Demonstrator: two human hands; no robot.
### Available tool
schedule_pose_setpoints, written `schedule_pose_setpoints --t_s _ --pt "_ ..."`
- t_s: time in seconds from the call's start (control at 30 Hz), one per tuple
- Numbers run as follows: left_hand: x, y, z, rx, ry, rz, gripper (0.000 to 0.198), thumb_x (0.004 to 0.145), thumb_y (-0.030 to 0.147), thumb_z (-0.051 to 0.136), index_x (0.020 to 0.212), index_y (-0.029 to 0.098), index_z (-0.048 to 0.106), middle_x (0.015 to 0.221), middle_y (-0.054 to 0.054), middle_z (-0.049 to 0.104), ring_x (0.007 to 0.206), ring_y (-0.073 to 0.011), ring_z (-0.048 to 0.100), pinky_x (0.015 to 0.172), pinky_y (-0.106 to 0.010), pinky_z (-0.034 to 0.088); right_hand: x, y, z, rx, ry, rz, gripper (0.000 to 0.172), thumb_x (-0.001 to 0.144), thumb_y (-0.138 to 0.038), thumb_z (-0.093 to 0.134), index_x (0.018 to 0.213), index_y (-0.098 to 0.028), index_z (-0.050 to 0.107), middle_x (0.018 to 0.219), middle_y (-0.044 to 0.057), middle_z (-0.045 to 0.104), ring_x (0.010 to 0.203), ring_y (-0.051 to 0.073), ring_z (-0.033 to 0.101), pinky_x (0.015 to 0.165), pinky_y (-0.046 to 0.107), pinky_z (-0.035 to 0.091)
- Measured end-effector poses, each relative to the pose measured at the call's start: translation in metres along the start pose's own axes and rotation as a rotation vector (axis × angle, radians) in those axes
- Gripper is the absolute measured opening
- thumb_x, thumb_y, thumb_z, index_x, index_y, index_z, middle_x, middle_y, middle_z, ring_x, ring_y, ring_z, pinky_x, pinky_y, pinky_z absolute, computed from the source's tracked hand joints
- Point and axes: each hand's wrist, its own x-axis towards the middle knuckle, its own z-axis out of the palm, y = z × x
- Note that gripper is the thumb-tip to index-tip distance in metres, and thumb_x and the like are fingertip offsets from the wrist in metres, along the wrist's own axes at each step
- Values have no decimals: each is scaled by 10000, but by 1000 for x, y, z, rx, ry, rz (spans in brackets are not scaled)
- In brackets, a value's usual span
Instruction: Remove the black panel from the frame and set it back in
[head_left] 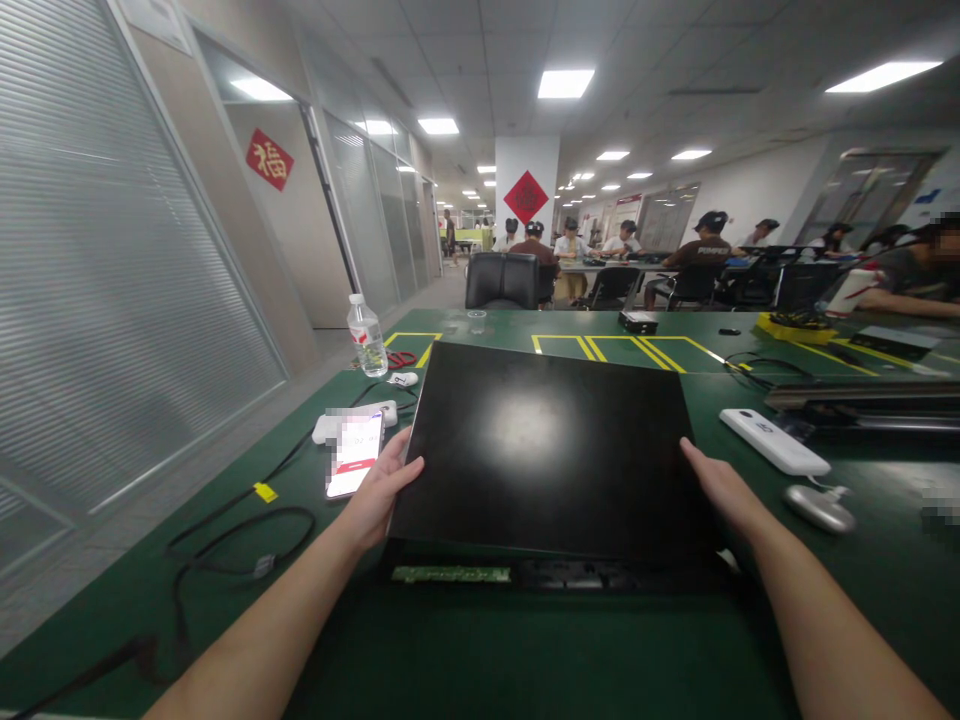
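Between my hands is a flat black screen panel (555,450), tilted above the green table. My left hand (382,485) grips its left edge, with the thumb on the front face and the fingers behind. At the right edge, my right hand (720,490) holds it the same way, its fingers mostly hidden. Below the panel's near edge shows a dark frame (600,575) with a narrow green circuit board (450,574). The panel hides most of whatever lies beneath it.
Left of the panel are a lit phone (355,455), a water bottle (366,335), red-handled scissors (401,359) and a black cable (217,570). To the right lie a white power bank (774,442), a silver mouse-like object (820,508) and long black strips (870,415). People sit at tables beyond.
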Motion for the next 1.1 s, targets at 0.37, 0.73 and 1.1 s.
schedule_pose_setpoints --t_s 0.37,0.73,1.1 --pt "4 -5 -6 -29 -43 7 751 675 276 898 1335 264 539 1217 -84 748 1116 -328 713 929 -419 597 -10 -4 3 -39 -50 -76 449 810 -569 691 1065 -206 758 1201 99 741 1166 318 667 1069 415 486" --pt "4 -5 -6 -27 -25 9 751 647 269 912 1298 250 538 1144 -79 770 1029 -326 744 893 -428 610 -9 0 -1 -45 -106 -52 497 730 -575 783 1043 -191 749 1087 125 768 1022 326 722 925 427 581" --pt "6 -7 -10 6 -49 5 728 709 273 878 1352 272 536 1167 -69 768 1056 -308 738 915 -416 606 -15 -2 -17 63 -300 -88 520 651 -496 864 1084 -231 754 1135 102 761 1047 326 720 933 449 595"
